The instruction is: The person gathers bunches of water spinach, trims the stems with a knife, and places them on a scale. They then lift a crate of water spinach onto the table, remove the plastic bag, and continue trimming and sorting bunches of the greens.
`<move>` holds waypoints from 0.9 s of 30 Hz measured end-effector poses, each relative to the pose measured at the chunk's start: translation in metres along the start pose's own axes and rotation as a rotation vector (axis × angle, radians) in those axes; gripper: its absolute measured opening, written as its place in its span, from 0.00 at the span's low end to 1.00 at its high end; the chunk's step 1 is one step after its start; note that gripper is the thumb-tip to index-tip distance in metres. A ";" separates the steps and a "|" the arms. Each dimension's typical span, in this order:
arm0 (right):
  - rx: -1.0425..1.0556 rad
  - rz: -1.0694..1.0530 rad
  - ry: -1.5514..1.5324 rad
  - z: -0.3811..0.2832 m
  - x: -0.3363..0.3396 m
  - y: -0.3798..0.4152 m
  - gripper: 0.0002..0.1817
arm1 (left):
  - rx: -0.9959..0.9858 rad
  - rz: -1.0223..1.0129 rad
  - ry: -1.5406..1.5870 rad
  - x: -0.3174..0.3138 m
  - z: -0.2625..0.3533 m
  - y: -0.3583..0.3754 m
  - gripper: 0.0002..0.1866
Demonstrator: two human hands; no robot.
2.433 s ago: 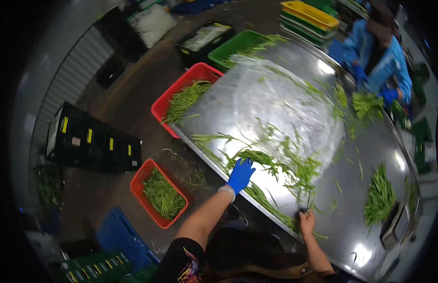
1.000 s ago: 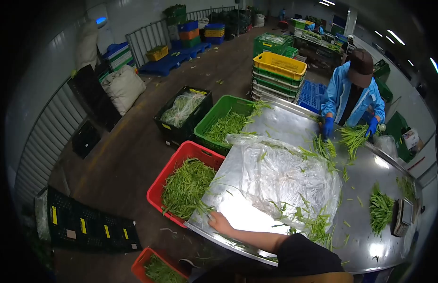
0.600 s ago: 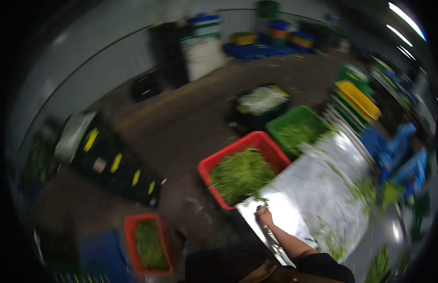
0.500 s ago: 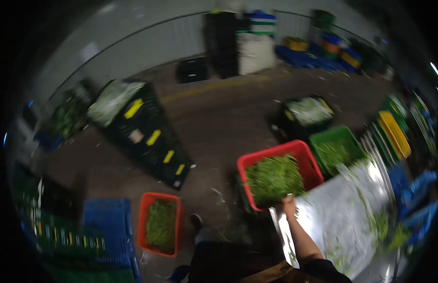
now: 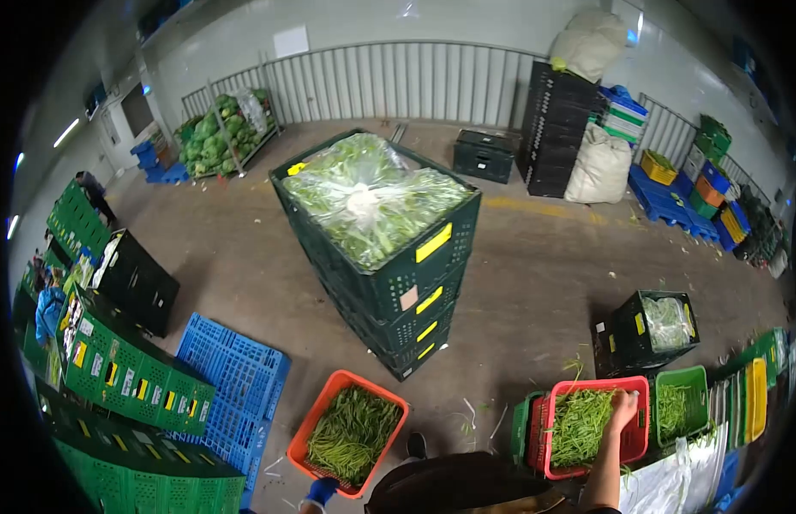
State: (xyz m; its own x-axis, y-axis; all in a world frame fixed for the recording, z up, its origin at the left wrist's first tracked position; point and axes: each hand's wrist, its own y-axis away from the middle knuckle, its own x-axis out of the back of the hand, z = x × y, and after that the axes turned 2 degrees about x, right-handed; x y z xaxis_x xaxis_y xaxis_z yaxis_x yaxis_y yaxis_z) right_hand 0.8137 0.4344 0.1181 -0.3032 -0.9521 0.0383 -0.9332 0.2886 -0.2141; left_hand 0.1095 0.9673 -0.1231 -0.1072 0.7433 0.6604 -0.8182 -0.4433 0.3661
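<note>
My right hand (image 5: 622,407) is bare and closed over the right side of the red basket (image 5: 554,445); what is between its fingers is too small to make out. Long green stalks (image 5: 582,424) fill this basket. At the bottom, my left hand (image 5: 322,490), in a blue glove, is at the near left corner of the orange basket (image 5: 309,421); its fingers are hidden. Leafy green stalks (image 5: 353,433) lie inside the orange basket.
A tall dark crate stack (image 5: 398,295) topped with bagged greens stands ahead. Blue pallets (image 5: 231,364) and green crates (image 5: 128,381) are left. Right are a green basket (image 5: 696,387), a metal table (image 5: 672,480) and a dark crate (image 5: 642,343). A person (image 5: 94,193) stands far left.
The view has turned left, bringing the tall crate stack to the centre. My right hand has shifted from the red basket's near corner to its right side, over the stalks.
</note>
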 end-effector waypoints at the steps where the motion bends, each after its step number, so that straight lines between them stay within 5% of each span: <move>1: -0.071 -0.182 -0.107 -0.033 -0.048 0.019 0.05 | 0.040 -0.068 -0.277 0.021 0.010 -0.014 0.08; 2: -0.135 -0.359 -0.222 -0.063 -0.099 0.037 0.05 | 0.072 -0.130 -0.557 0.042 0.017 -0.046 0.10; 4: -0.373 -0.511 -0.302 -0.116 -0.191 0.073 0.05 | 0.029 0.043 -0.510 0.070 0.031 -0.108 0.10; 6: -0.416 -0.688 -0.347 -0.160 -0.275 0.091 0.06 | 0.167 0.497 0.292 0.113 0.104 -0.166 0.13; 7: -0.400 -0.778 -0.441 -0.173 -0.319 0.095 0.07 | 0.202 0.483 0.265 0.165 0.170 -0.194 0.21; 8: -0.389 -0.867 -0.536 -0.185 -0.361 0.097 0.08 | 0.031 0.613 0.421 0.212 0.242 -0.213 0.25; 10: -0.395 -1.003 -0.685 -0.219 -0.436 0.097 0.14 | -0.119 0.809 0.275 0.270 0.282 -0.273 0.25; 13: -0.459 -0.984 -0.659 -0.244 -0.529 0.093 0.18 | -0.307 1.095 0.217 0.376 0.392 -0.327 0.23; 16: -0.729 -1.141 -0.745 -0.256 -0.568 0.084 0.19 | -0.392 1.137 0.007 0.449 0.445 -0.371 0.22; 17: -0.755 -1.117 -0.784 -0.266 -0.576 0.088 0.19 | -0.414 1.138 0.036 0.463 0.454 -0.390 0.14; 20: -0.765 -1.057 -0.775 -0.258 -0.582 0.097 0.15 | -0.470 0.986 -0.099 0.482 0.428 -0.445 0.06; 21: -0.814 -1.029 -0.812 -0.259 -0.583 0.098 0.14 | -0.598 0.989 -0.117 0.487 0.424 -0.457 0.09; 24: -0.811 -0.930 -0.826 -0.271 -0.592 0.101 0.12 | -0.568 0.750 -0.320 0.504 0.419 -0.454 0.10; 27: -0.938 -0.973 -0.761 -0.280 -0.596 0.088 0.12 | -0.646 0.788 -0.224 0.509 0.425 -0.456 0.12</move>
State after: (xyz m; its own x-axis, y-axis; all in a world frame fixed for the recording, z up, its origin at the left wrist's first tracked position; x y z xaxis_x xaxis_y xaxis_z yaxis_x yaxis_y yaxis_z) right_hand 0.8587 1.0557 0.3497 0.3653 -0.5438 -0.7555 -0.5752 -0.7700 0.2761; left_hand 0.6681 1.3348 0.3251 -0.6886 0.2210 0.6907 -0.7156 -0.3611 -0.5979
